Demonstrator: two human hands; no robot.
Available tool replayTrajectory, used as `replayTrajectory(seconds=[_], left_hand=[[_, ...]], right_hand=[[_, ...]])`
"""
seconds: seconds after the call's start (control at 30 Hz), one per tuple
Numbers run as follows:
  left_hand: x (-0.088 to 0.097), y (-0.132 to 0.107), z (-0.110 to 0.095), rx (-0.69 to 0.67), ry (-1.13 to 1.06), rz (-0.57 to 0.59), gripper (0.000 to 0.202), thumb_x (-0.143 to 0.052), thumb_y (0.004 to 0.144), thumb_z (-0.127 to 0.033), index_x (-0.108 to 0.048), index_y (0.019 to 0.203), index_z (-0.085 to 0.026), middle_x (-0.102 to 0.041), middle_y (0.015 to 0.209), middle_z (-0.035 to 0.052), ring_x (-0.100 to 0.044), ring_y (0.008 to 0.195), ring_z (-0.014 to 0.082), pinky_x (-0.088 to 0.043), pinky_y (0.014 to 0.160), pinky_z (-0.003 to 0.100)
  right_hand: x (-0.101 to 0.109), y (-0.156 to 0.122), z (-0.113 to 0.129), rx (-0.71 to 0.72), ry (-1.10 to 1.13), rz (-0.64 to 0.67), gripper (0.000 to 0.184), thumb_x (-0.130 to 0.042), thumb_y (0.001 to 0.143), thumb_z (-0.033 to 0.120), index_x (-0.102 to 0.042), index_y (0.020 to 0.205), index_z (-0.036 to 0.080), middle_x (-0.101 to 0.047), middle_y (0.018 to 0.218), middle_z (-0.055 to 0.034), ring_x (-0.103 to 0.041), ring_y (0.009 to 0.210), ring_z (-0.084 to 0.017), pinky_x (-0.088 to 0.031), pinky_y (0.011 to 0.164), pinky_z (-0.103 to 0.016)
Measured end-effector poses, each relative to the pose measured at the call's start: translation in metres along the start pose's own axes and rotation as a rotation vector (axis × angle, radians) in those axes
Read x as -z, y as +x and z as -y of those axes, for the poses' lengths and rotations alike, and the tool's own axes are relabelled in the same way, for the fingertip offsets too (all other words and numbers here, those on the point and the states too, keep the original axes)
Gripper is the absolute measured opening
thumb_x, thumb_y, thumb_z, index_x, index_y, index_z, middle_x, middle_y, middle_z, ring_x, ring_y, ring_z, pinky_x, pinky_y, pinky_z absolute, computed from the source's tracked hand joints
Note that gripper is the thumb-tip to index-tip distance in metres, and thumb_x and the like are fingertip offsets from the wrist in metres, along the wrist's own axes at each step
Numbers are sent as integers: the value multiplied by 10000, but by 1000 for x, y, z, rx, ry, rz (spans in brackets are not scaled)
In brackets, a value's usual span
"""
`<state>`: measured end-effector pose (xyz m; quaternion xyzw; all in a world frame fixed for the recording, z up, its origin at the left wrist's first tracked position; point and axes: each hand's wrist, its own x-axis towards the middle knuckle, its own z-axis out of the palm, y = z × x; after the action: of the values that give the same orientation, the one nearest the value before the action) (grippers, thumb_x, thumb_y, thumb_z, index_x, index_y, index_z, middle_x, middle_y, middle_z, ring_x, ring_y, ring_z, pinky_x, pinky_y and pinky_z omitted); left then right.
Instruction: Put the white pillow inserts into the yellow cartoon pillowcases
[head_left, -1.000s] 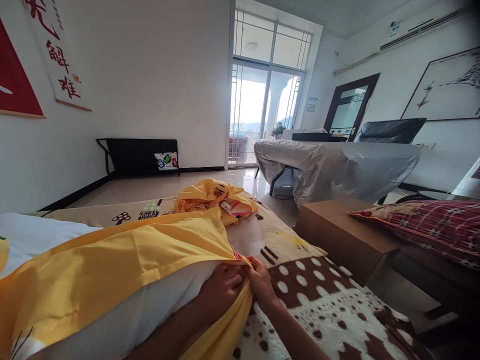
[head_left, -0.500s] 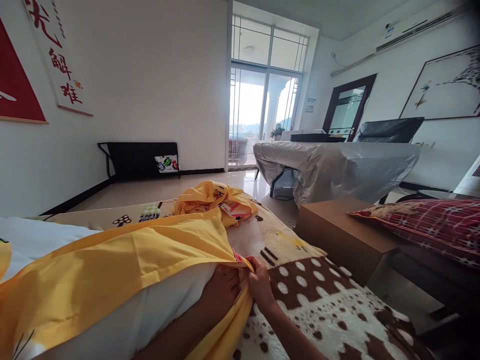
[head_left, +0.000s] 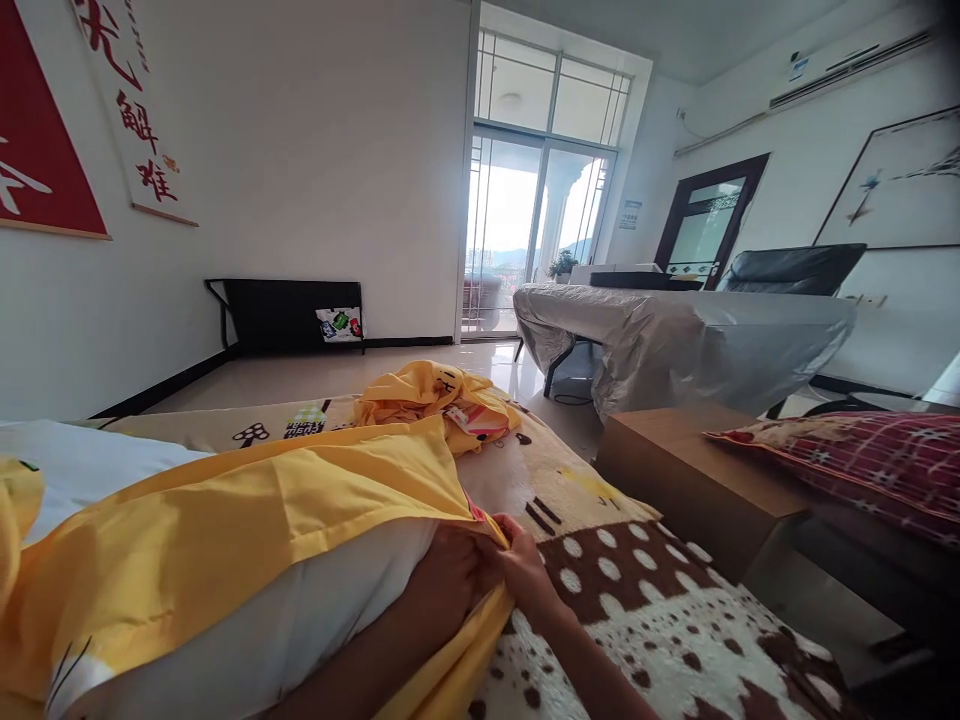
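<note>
A yellow fabric cover (head_left: 202, 520) lies lengthwise over a plump white insert (head_left: 337, 610), which shows along its near side and at the far left. My right hand (head_left: 529, 570) is closed, pinching the cover's gathered edge at its right end. Against it, my left hand (head_left: 454, 575) is curled at the end of the white insert, under the cover's edge. Its fingers look closed on the cover fabric, though the fingertips are partly hidden. A yellow fold hangs below both hands.
Beneath everything lies a brown-and-cream patterned blanket (head_left: 607, 570), with a crumpled yellow cloth (head_left: 416, 395) at its far edge. To the right are a brown box-like stand (head_left: 697, 460) and a red checked cushion (head_left: 847, 460). Beyond stands a plastic-covered table (head_left: 675, 340).
My left hand has shifted slightly right, closer against my right hand. The whole view has moved a little. My right hand keeps its hold on the cover.
</note>
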<state>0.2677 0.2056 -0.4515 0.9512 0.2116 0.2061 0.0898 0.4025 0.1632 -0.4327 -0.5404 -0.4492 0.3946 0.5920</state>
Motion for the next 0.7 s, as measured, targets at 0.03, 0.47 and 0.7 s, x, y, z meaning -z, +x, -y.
replayTrajectory(seconds=[0.03, 0.47, 0.7], left_hand=[[1, 1, 0, 6, 4, -8, 356, -487, 908, -233, -498, 1260, -181, -526, 1281, 100, -439, 1238, 260, -288, 1067, 553], [-12, 0, 10, -32, 170, 44, 394, -357, 954, -244, -446, 1331, -174, -547, 1312, 85, -423, 1266, 235, -224, 1105, 462], [-10, 1, 8, 25, 158, 67, 345, -374, 941, -200, -521, 1252, -216, -575, 1274, 54, -445, 1240, 225, -217, 1090, 453]], right_hand=[[2, 1, -1, 14, -55, 16, 224, -628, 606, 254, -599, 810, 166, -653, 737, -14, -573, 704, -183, -438, 637, -253], [9, 5, -8, 94, -354, -99, 187, -430, 512, 160, -546, 653, 201, -616, 634, -13, -524, 639, -179, -365, 609, -258], [0, 4, -8, 21, -56, -120, 146, -495, 536, 195, -559, 667, 193, -605, 647, -6, -532, 654, -180, -412, 604, -259]])
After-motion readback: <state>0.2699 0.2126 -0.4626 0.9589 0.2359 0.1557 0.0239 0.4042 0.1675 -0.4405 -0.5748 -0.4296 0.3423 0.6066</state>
